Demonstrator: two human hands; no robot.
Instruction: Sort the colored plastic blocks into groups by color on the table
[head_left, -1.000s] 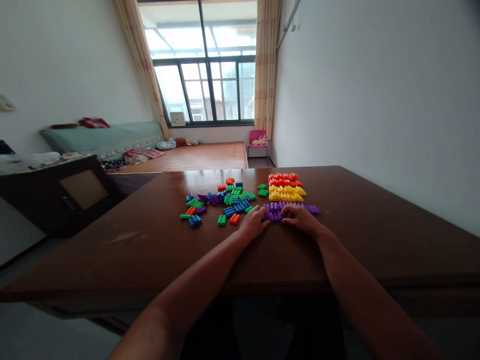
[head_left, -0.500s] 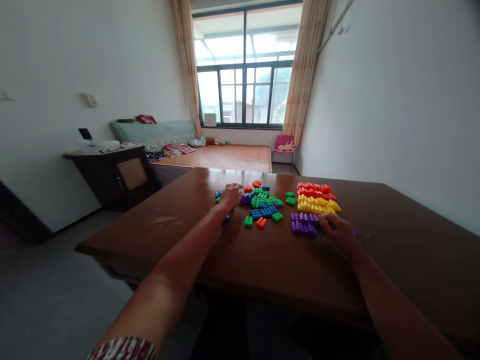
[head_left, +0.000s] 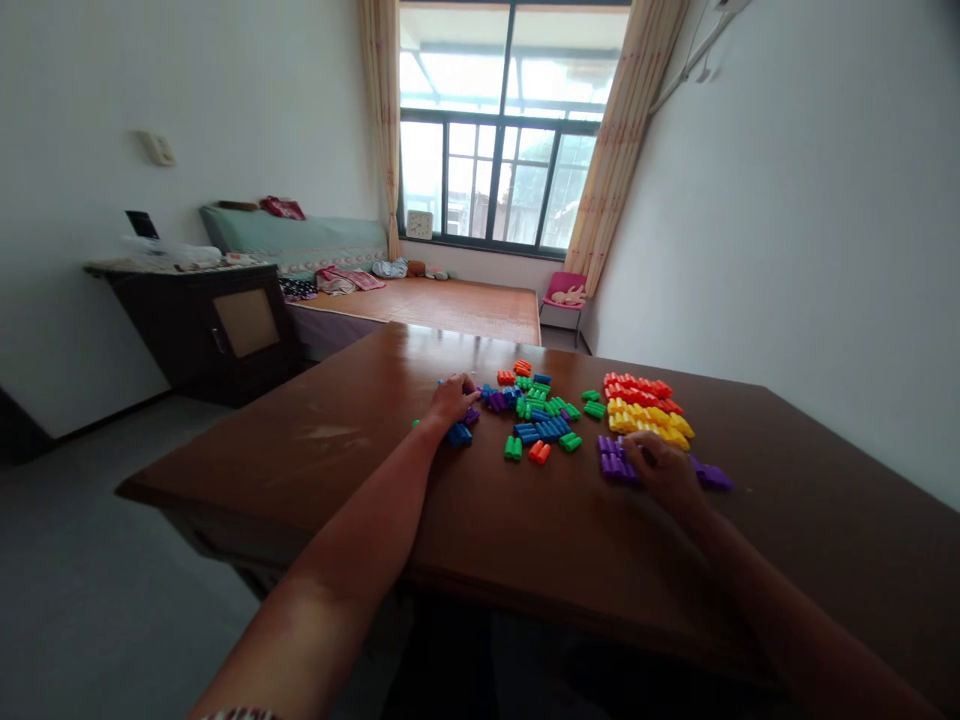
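My left hand (head_left: 452, 398) is over the left side of a loose pile of small ribbed plastic blocks. Its fingers are pinched together beside a purple block, and whatever is in them is too small to make out. Blue blocks (head_left: 459, 435) lie just under that wrist. My right hand (head_left: 664, 468) is at the purple rows (head_left: 613, 466), fingers curled on a purple block and covering the middle of the rows. More purple blocks (head_left: 711, 474) show to the right of it. Beyond it are yellow rows (head_left: 649, 420) and red rows (head_left: 637, 388).
Green blocks (head_left: 536, 405), blue blocks (head_left: 541, 430) and orange blocks (head_left: 539, 453) lie mixed in mid-table. The brown table (head_left: 337, 490) ends at a near edge and a left corner. Behind it stand a bed (head_left: 465, 305), a dark cabinet (head_left: 191, 320) and a pink chair (head_left: 566, 288).
My right hand has shifted left over the purple rows, exposing purple blocks on its right. My left hand stays by the pile's left side. The camera view has turned slightly.
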